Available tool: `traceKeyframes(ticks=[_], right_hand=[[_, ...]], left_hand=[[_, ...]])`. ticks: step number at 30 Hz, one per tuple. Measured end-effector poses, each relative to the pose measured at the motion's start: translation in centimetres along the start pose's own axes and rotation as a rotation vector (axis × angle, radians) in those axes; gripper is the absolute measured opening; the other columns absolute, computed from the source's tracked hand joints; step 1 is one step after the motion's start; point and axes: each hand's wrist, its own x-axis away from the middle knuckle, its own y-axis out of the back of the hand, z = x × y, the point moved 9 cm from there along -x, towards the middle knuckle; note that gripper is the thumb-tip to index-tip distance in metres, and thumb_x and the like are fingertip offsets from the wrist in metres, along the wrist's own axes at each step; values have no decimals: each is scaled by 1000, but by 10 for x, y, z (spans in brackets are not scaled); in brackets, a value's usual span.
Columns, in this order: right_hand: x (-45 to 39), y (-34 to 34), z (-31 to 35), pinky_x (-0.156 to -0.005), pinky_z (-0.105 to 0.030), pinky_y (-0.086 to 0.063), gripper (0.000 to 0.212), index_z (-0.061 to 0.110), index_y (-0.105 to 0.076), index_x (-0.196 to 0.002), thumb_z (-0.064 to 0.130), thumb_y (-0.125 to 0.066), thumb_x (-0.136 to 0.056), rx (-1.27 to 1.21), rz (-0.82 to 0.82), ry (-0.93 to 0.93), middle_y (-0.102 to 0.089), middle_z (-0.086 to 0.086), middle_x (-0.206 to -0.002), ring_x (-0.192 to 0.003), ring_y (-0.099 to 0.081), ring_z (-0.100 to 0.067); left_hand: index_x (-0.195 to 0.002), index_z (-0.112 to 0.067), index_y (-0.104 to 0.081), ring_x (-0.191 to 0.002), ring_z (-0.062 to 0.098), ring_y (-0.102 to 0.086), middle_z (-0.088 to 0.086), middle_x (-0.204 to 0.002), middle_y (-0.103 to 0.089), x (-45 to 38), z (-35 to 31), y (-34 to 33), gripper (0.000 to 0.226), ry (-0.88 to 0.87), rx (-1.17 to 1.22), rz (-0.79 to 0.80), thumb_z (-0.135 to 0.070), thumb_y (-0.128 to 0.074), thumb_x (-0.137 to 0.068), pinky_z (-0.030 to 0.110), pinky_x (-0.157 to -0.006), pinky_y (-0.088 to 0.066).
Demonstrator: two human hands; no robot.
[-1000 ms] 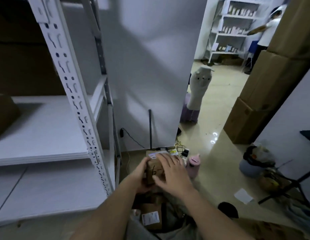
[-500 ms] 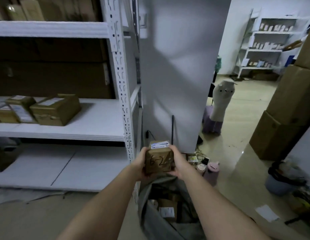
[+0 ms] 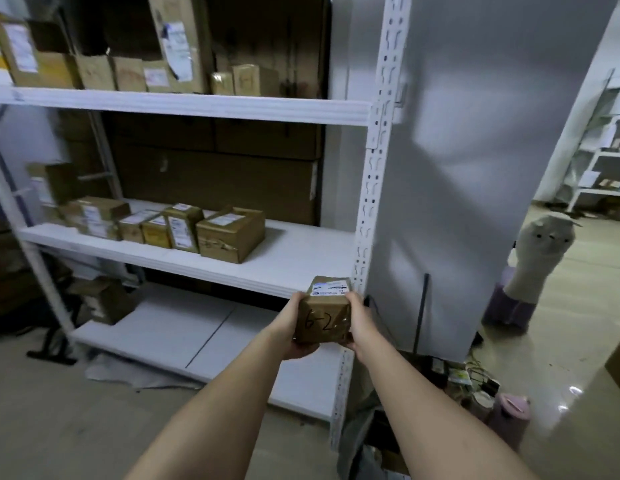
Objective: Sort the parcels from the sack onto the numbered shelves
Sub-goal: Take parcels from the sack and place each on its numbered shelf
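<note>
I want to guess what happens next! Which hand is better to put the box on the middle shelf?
Probably the left hand. Both hands grip the parcel marked 6-2, but the middle shelf and its row of parcels lie to the left; the right hand is by the upright post.

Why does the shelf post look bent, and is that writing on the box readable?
Head view: the wide-angle lens bows the white shelf post; the room is dim, with a glare spot on the floor; the parcel held between the left hand and right hand is sharp enough to read "6-2", the rest unclear.
</note>
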Motion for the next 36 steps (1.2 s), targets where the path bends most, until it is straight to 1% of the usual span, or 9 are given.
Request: traceKeyframes(ticks=[4,7,15,17,20,23,29,33,36], right_hand=[[-15,-72,-7,-61,-33,-57,59,16,-65,-112,57,-53,-71,-68,-37,0,-72,-11,-101,-85,-70,-24],[-24,-127,-17,-58,-29,-53,50,16,-60,-118,51,-51,-84,-112,-46,-15,-71,-12,-104,-88,-69,-23],[-59,-219,-32,-53,-29,-49,55,18,-49,-129,54,-49,-88,-70,-54,-84,-66,-9,-113,-97,-66,-23],[-79,-235,-33,-54,-27,-50,53,18,-51,-127,53,-48,-88,-66,-60,-71,-67,-8,-112,-97,-66,-22],[-110,-255,-32,-57,-28,-52,48,16,-58,-122,49,-48,-90,-89,-78,-25,-69,-9,-109,-95,-67,-23],[-140,-266,-31,-74,-36,-53,39,12,-56,-114,44,-47,-93,-108,-143,13,-67,-12,-107,-95,-65,-26],[-183,-284,-19,-74,-39,-50,23,10,-55,-98,31,-49,-95,-114,-180,73,-67,-15,-98,-88,-64,-31],[-208,-293,-25,-73,-34,-48,43,10,-55,-117,40,-47,-87,-65,-162,76,-66,-14,-108,-96,-64,-30],[-223,-294,-27,-81,-40,-53,27,19,-56,-115,31,-46,-94,-37,-189,85,-65,-11,-112,-99,-63,-26]], left_hand=[[-85,-11,-64,-82,20,-62,8,-82,-64,-22,-45,62,35,-56,-101,-12,-46,-58,-86,39,-98,-49],[-89,-15,-66,-91,20,-64,6,-88,-66,-41,-75,115,35,-57,-208,-45,-48,-58,-83,41,-95,-51],[-90,-21,-61,-103,21,-61,2,-92,-61,-84,-132,196,30,-82,-303,-57,-48,-49,-90,35,-95,-49],[-93,-21,-60,-102,21,-59,1,-92,-60,-101,-144,206,28,-85,-297,-45,-46,-47,-92,36,-97,-48],[-114,-18,-57,-103,20,-58,1,-94,-60,-128,-160,215,36,-100,-272,-35,-44,-47,-93,35,-94,-48],[-127,-16,-53,-97,17,-58,-1,-94,-60,-156,-174,220,45,-112,-249,-48,-44,-47,-93,32,-86,-46],[-123,-21,-55,-101,20,-57,1,-103,-60,-200,-192,226,45,-59,-360,-26,-53,-44,-93,35,-89,-44],[-122,-22,-52,-112,24,-56,1,-109,-58,-230,-201,230,41,-28,-366,-15,-51,-47,-93,39,-96,-44],[-117,-26,-52,-113,25,-56,0,-111,-56,-253,-204,235,34,-6,-376,-3,-49,-49,-93,38,-94,-45]])
